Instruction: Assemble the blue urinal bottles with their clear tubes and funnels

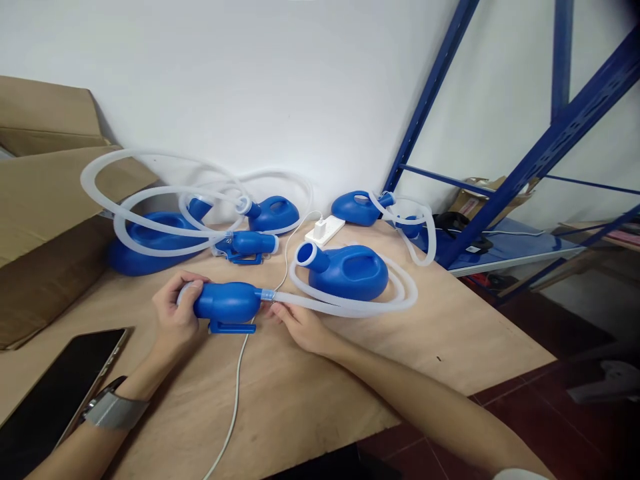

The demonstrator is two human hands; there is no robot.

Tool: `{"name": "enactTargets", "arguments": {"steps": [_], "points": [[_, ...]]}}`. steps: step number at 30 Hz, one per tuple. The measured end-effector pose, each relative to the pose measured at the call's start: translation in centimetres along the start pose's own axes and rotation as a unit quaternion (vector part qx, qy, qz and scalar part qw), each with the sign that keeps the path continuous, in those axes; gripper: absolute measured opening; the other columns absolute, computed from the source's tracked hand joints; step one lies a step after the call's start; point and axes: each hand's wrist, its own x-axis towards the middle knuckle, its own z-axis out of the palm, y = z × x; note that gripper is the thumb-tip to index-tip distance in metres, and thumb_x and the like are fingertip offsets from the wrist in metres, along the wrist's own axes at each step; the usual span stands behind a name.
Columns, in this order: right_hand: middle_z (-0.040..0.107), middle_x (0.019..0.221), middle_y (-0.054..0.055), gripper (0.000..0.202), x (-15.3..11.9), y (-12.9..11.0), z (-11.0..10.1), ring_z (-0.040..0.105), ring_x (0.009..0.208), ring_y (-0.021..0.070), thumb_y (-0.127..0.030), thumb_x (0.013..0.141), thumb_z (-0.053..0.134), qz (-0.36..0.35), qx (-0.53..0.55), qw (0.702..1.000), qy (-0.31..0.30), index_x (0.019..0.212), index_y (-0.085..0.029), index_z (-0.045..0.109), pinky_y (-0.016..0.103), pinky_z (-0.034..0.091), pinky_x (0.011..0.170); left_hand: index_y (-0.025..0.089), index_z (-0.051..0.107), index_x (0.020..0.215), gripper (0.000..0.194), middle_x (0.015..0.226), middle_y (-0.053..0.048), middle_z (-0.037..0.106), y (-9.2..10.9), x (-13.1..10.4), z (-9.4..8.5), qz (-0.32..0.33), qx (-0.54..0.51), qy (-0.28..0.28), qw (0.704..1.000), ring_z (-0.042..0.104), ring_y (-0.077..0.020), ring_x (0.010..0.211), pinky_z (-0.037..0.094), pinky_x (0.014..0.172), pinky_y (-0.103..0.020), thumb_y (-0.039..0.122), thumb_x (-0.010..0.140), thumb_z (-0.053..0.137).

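Observation:
My left hand [176, 308] is wrapped round the wide end of a blue plastic piece [227, 302] with a side handle, held level above the table. From its narrow right end a translucent hose [320, 305] runs right and loops around a blue jug [357, 272] with a white-rimmed mouth. My right hand [297, 325] is at the joint of piece and hose, its fingers pressed together below the clear connector; the fingertips are partly hidden. Behind, a similar blue piece [245, 244] lies with its hose coiled over a large blue jug [150, 243].
More blue jugs [276, 213] with hoses stand along the wall. A white power strip [325, 231] has a plug and cable crossing the wooden table [450, 327]. A dark tablet [57, 393] and cardboard boxes [50, 220] are left; a blue metal rack [525, 160] is right.

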Motion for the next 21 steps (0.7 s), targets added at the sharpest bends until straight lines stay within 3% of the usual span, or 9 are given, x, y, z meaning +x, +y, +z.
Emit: {"name": "enactTargets", "arguments": {"steps": [3, 7, 21], "points": [[0.070, 0.098, 0.005, 0.031, -0.4, -0.2, 0.1, 0.067, 0.092, 0.0192, -0.041, 0.110, 0.042, -0.014, -0.070, 0.997, 0.011, 0.107, -0.021, 0.065, 0.038, 0.054, 0.095, 0.020, 0.069, 0.076, 0.019, 0.075, -0.002, 0.072, -0.3, -0.1, 0.0, 0.001, 0.002, -0.006, 1.000, 0.065, -0.0208, 0.074, 0.050, 0.071, -0.033, 0.032, 0.088, 0.060], [0.063, 0.086, 0.002, 0.031, -0.6, -0.3, 0.1, 0.062, 0.075, 0.0158, -0.042, 0.111, 0.038, 0.007, -0.080, 0.997, 0.006, 0.098, -0.022, 0.059, 0.031, 0.053, 0.075, 0.020, 0.069, 0.077, 0.019, 0.075, -0.002, 0.073, -0.7, -0.3, 0.1, 0.007, 0.010, -0.012, 1.000, 0.065, -0.0213, 0.074, 0.049, 0.070, -0.033, 0.032, 0.088, 0.060], [0.051, 0.067, -0.004, 0.045, -0.8, -1.0, 1.2, 0.049, 0.058, 0.0111, -0.061, 0.104, 0.047, 0.035, 0.134, 0.990, 0.020, 0.082, -0.022, 0.052, 0.025, 0.042, 0.056, 0.021, 0.068, 0.080, 0.021, 0.077, -0.003, 0.074, -0.6, -1.5, 0.5, 0.067, 0.057, -0.020, 0.996, 0.068, -0.0218, 0.073, 0.052, 0.068, -0.033, 0.035, 0.092, 0.057]]}}
